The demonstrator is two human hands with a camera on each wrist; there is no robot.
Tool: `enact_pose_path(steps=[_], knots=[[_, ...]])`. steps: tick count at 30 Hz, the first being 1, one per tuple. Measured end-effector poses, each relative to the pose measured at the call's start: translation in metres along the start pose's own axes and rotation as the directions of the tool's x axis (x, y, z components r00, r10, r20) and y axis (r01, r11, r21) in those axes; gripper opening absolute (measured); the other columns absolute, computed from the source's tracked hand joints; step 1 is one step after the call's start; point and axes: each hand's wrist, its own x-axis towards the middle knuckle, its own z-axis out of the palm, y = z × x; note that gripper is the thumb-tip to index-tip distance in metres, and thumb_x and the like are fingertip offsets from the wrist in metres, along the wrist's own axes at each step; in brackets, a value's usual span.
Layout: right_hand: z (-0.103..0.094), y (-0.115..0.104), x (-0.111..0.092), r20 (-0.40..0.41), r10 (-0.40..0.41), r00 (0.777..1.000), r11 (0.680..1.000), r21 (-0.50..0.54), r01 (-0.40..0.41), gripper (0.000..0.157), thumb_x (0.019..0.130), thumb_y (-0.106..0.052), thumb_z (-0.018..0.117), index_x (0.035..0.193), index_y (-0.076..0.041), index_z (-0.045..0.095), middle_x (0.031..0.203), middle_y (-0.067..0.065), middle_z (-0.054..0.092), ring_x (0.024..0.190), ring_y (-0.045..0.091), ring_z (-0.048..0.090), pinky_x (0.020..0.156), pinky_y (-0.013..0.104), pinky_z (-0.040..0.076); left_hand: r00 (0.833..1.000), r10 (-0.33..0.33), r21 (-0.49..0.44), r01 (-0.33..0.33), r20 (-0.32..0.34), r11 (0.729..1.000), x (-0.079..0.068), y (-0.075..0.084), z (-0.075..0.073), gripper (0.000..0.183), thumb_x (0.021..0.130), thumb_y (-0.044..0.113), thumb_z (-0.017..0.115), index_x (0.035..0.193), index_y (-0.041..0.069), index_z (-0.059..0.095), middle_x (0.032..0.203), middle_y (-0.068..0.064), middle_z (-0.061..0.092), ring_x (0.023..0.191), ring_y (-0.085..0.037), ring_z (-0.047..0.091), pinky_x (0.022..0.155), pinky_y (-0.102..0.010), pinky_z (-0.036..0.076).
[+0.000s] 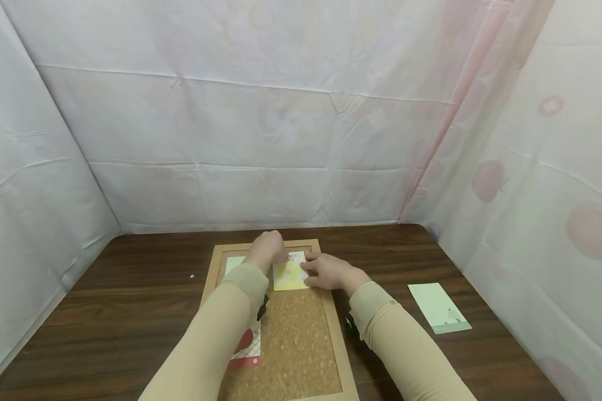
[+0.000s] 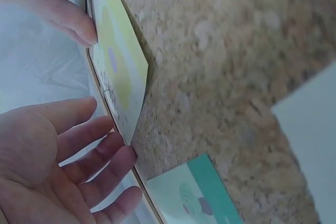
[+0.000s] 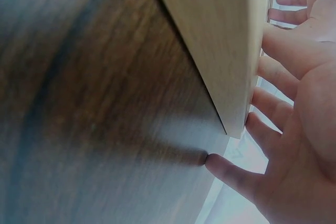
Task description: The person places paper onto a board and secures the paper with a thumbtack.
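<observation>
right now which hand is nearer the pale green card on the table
Right: the right hand is left of the pale green card; the left hand is farther left, over the board.

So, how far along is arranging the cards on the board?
Looks done: the pale card and red card lie along the left of the board. In hand: the yellow card, near the board's top right, with the left hand and right hand at its edges. Probably left: the loose card, on the table.
</observation>
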Motion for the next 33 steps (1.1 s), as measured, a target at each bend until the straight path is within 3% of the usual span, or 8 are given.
enact_pose_path(steps=[7, 14, 17, 25, 33], knots=[[-0.002, 0.0, -0.001, -0.001, 0.002, 1.0, 1.0, 0.007, -0.002, 0.055, 0.101, -0.035, 0.064, 0.15, -0.013, 0.051, 0.163, 0.011, 0.032, 0.148, 0.031, 0.032, 0.115, 0.046, 0.033, 1.0, -0.002, -0.006, 0.002, -0.015, 1.0, 0.002, -0.003, 0.002, 0.027, 0.09, 0.03, 0.079, 0.104, 0.007, 0.076, 0.112, -0.01, 0.072, 0.093, -0.026, 0.065, 0.089, -0.049, 0.054], [0.0, 0.001, 0.001, 0.0, 0.004, 1.0, 1.0, -0.006, -0.004, 0.055, 0.101, -0.036, 0.064, 0.15, -0.014, 0.051, 0.163, 0.009, 0.032, 0.148, 0.029, 0.032, 0.115, 0.045, 0.033, 0.998, 0.015, -0.01, -0.016, -0.054, 1.0, -0.003, -0.001, 0.004, 0.019, 0.089, 0.027, 0.08, 0.093, 0.009, 0.076, 0.089, -0.003, 0.07, 0.071, -0.021, 0.058, 0.069, -0.04, 0.052], [0.0, 0.0, 0.001, -0.003, 0.006, 1.0, 1.0, -0.008, -0.006, 0.055, 0.101, -0.036, 0.064, 0.151, -0.015, 0.051, 0.163, 0.008, 0.032, 0.148, 0.029, 0.032, 0.115, 0.044, 0.033, 0.998, 0.014, -0.012, -0.014, -0.069, 1.0, -0.006, 0.0, 0.004, 0.018, 0.089, 0.026, 0.08, 0.094, 0.009, 0.076, 0.088, -0.003, 0.068, 0.071, -0.021, 0.057, 0.066, -0.04, 0.051], [0.0, 0.0, 0.002, -0.012, 0.003, 1.0, 1.0, -0.01, -0.003, 0.054, 0.101, -0.035, 0.064, 0.149, -0.013, 0.052, 0.162, 0.01, 0.034, 0.148, 0.029, 0.033, 0.115, 0.045, 0.033, 0.998, -0.005, 0.004, 0.005, -0.069, 1.0, -0.005, 0.002, 0.003, 0.02, 0.088, 0.026, 0.081, 0.098, 0.009, 0.076, 0.093, -0.004, 0.07, 0.075, -0.023, 0.059, 0.069, -0.042, 0.052], [-0.002, -0.001, 0.0, -0.003, 0.014, 1.0, 1.0, -0.002, -0.014, 0.055, 0.101, -0.036, 0.064, 0.15, -0.014, 0.052, 0.163, 0.009, 0.033, 0.148, 0.03, 0.032, 0.115, 0.046, 0.033, 0.997, -0.028, 0.046, 0.031, -0.071, 0.998, -0.005, 0.007, 0.003, 0.024, 0.088, 0.03, 0.081, 0.102, 0.012, 0.077, 0.109, -0.007, 0.072, 0.088, -0.027, 0.064, 0.085, -0.054, 0.053]])
